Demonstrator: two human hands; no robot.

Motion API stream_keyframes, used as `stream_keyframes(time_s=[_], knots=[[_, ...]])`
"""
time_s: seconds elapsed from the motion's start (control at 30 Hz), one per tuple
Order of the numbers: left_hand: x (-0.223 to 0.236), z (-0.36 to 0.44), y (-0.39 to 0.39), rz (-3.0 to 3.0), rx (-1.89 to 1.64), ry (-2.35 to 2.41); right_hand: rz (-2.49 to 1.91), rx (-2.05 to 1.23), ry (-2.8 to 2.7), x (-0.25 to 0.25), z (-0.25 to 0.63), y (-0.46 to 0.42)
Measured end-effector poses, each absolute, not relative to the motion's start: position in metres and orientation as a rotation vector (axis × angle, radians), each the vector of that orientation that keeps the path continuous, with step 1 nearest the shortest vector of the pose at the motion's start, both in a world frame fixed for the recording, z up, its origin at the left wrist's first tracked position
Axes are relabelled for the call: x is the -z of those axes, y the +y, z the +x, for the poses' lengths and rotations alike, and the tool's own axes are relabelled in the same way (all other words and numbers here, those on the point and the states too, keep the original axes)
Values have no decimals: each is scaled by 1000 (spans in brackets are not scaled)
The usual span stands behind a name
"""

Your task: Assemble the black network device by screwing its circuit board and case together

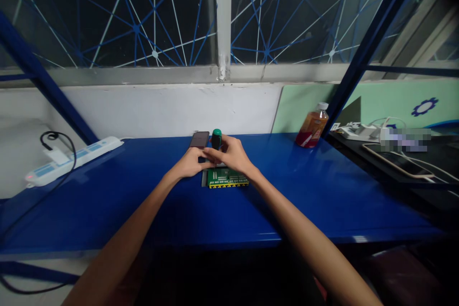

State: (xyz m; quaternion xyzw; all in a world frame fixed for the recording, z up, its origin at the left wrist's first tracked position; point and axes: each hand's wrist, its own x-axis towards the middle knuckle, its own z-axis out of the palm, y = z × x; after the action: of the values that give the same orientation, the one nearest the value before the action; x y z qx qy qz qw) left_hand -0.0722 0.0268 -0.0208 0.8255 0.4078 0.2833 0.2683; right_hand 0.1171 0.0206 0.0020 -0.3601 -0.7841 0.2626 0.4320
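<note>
Two wide stretches of blue tabletop (340, 201) flank the circuit board (224, 178), one running left to the power strip (81, 155), one right to the bottle (312, 126). The board lies mid-table, back from the near edge, a dark flat thing (199, 139) beyond it. My forearms (301, 236) reach forward, converging. My right hand (233, 153) grasps the upright screwdriver (217, 138); my left hand (188, 163) bends in beside it, its grip hidden, so I cannot tell.

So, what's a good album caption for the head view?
Right hand grips a green-capped tool over a green circuit board on a blue table, left hand alongside.
</note>
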Motion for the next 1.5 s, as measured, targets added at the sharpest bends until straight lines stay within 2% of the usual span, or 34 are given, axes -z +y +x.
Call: stream_keyframes(time_s=[1.5], knots=[[26,-74,29,2285,-723,1062,-910,-659,-1944,0,115,21]])
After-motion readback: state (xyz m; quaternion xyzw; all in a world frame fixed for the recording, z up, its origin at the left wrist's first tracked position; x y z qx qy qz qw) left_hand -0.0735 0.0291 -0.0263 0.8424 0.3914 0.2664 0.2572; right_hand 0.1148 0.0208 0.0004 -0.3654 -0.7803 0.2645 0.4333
